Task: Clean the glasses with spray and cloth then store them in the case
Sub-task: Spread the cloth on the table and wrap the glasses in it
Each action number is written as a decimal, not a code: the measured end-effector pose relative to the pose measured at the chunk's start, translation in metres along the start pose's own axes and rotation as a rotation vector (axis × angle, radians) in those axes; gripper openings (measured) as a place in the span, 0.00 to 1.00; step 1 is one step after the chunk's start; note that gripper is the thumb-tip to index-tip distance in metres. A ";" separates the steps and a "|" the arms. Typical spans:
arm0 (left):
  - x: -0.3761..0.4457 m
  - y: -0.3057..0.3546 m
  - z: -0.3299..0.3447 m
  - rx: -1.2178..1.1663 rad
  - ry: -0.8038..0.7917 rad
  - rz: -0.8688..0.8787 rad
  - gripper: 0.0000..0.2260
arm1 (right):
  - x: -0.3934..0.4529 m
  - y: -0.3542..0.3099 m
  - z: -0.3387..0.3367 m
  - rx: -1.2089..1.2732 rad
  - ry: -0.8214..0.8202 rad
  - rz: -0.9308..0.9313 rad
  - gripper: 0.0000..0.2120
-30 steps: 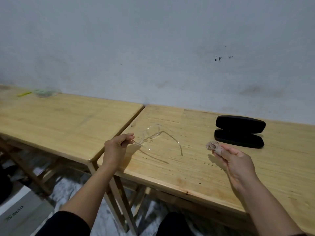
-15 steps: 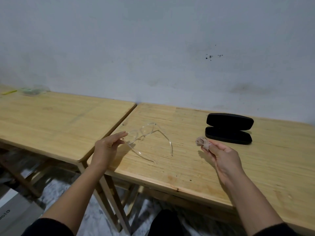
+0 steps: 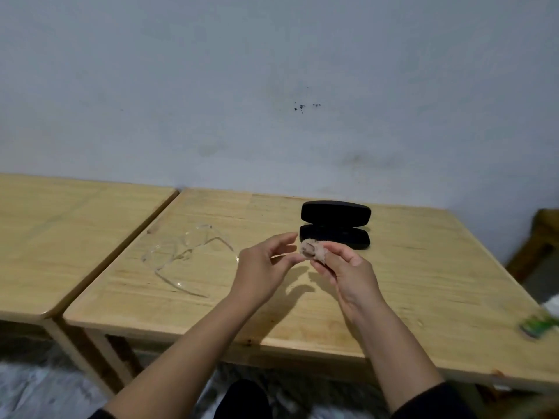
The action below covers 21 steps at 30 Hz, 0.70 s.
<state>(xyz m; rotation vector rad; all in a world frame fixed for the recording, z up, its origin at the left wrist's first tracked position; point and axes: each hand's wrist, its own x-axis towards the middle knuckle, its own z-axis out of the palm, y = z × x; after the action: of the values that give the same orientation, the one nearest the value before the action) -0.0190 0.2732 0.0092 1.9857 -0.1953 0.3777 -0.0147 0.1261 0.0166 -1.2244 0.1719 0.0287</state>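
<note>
I see two pale wooden tables butted side by side against a grey wall [image 3: 272,86]; the right table [image 3: 423,282] carries everything, and the left table [image 3: 60,237] meets it along a seam running from about 11 o'clock down to 7 o'clock. On the right table the black case [image 3: 335,225] lies open at 12 o'clock from my hands, its long axis left to right, parallel to the wall, lid half behind the base half. The clear glasses [image 3: 187,255] lie at 9 o'clock from my hands, temples unfolded, lens front toward 10 o'clock and the temple tips pointing back toward me; they sit near the seam edge. My left hand [image 3: 263,267] is off the glasses, fingers loosely spread and reaching toward the cloth [image 3: 313,251]. My right hand [image 3: 348,276] pinches the small crumpled brownish cloth between thumb and fingertips. Bare tabletop lies at 3 o'clock, out to a blurred green object [image 3: 537,326] at the right edge.
</note>
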 end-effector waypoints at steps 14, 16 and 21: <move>0.033 0.021 0.047 -0.056 0.094 -0.129 0.04 | 0.014 -0.007 -0.043 -0.487 0.163 -0.119 0.07; 0.035 0.022 0.047 -0.073 0.078 -0.147 0.04 | 0.015 -0.008 -0.039 -0.507 0.126 -0.152 0.08; 0.037 0.026 0.048 -0.115 -0.001 -0.154 0.04 | 0.019 -0.011 -0.029 -0.392 0.101 -0.191 0.03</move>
<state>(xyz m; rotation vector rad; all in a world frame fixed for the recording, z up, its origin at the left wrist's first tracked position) 0.0158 0.2202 0.0253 1.8731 -0.0625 0.2607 0.0018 0.0938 0.0149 -1.6305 0.1402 -0.1737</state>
